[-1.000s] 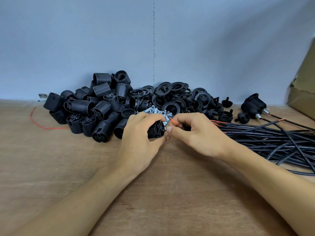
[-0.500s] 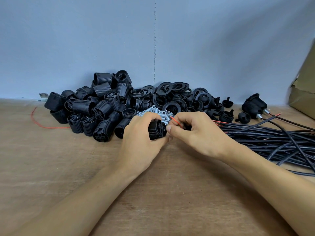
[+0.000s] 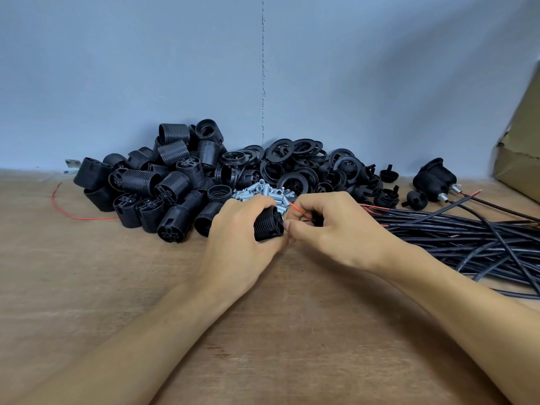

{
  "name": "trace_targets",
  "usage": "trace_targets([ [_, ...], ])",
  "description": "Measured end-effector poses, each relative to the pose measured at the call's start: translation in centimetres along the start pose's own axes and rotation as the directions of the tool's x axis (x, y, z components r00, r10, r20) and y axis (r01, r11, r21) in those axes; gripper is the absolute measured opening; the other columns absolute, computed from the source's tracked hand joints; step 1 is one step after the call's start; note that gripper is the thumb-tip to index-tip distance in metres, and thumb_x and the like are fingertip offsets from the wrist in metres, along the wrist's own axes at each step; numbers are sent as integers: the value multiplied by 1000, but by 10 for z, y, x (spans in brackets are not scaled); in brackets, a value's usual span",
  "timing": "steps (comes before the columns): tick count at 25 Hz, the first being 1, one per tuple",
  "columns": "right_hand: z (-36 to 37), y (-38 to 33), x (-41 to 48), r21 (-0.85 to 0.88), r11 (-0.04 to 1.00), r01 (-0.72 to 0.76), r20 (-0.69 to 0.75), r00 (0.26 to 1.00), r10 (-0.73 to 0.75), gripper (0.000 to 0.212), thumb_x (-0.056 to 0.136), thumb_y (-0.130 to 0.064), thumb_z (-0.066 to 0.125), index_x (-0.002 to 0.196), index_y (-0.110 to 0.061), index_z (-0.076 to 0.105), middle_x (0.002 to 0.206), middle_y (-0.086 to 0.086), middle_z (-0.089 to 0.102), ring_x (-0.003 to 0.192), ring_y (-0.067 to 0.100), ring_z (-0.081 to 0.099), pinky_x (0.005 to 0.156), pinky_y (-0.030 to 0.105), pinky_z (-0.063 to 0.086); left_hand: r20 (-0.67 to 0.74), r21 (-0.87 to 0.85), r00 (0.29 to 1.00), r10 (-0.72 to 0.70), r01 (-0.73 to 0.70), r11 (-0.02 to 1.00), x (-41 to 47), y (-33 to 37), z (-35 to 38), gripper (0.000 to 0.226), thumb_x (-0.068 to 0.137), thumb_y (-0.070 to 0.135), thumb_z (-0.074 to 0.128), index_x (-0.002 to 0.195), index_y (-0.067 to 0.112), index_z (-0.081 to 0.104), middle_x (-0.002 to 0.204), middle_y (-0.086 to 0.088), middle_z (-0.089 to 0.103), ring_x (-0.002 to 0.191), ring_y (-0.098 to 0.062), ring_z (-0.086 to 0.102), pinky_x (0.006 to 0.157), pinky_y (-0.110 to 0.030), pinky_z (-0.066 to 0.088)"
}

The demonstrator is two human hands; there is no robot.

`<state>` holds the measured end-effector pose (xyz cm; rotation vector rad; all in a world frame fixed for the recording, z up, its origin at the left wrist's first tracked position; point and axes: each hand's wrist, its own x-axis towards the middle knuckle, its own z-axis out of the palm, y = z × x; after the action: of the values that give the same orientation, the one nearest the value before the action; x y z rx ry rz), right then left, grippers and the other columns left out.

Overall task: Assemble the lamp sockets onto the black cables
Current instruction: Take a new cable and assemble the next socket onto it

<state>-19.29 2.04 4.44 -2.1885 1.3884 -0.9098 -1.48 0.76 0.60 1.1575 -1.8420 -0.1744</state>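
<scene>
Left hand (image 3: 236, 244) covered part of the ribbed black plastic socket (image 3: 268, 225). Right hand (image 3: 336, 229) hid the thin red wire's (image 3: 298, 211) base.

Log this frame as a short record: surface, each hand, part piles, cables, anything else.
surface: wooden table, blue wall behind
left hand: grips a black socket
right hand: pinches a red wire at the socket's end
socket pile: back left
ring pile: back centre
metal sleeves: small heap just behind the hands
cables: black bundle, right
loose wire: red, left
box: cardboard, far right
</scene>
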Motion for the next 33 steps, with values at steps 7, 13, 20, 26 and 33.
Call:
trace_targets([
  [7, 1, 4, 0, 34, 999, 0, -6, 1000, 0, 21, 93, -21, 68, 72, -21, 70, 68, 5, 65, 62, 16, 51, 68, 34, 45, 48, -39, 998, 42, -40, 998, 3, 0, -1, 30, 72, 25, 87, 99, 21, 74, 91, 9, 65, 90, -11, 55, 79, -15, 39],
  [13, 2, 7, 1, 106, 994, 8, -45, 999, -3, 14, 90, -10, 66, 83, -21, 70, 74, -5, 75, 76, 26, 64, 79, 42, 52, 82, -34, 996, 19, -16, 999, 3, -2, 0, 32, 74, 33, 86, 102, 24, 74, 93, 11, 65, 94, -11, 56, 80, -11, 37],
  [20, 7, 9, -1, 0, 998, 61, -61, 996, -61, 16, 91, -7, 65, 82, -19, 71, 73, -14, 73, 72, 8, 66, 76, 28, 52, 111, -43, 994, 8, -3, 999, 4, -6, 2, 23, 74, 39, 82, 88, 24, 71, 78, 10, 64, 82, -7, 54, 74, -20, 41],
  [26, 15, 10, -2, -24, 999, 36, -97, 995, -38, 11, 92, -11, 63, 84, -17, 69, 71, -5, 71, 72, 12, 64, 74, 27, 51, 190, -125, 982, -22, 46, 991, 4, -9, 2, 23, 75, 36, 85, 79, 20, 68, 69, 5, 63, 71, -15, 57, 62, -30, 44],
  [33, 18, 9, -2, 21, 1000, -9, -108, 994, 12, 11, 93, -12, 63, 84, -16, 68, 68, -5, 71, 68, 9, 63, 70, 21, 49, 204, -136, 978, -48, 77, 988, 3, -10, 2, 21, 76, 36, 83, 79, 22, 68, 67, 5, 63, 67, -12, 57, 58, -27, 43],
])
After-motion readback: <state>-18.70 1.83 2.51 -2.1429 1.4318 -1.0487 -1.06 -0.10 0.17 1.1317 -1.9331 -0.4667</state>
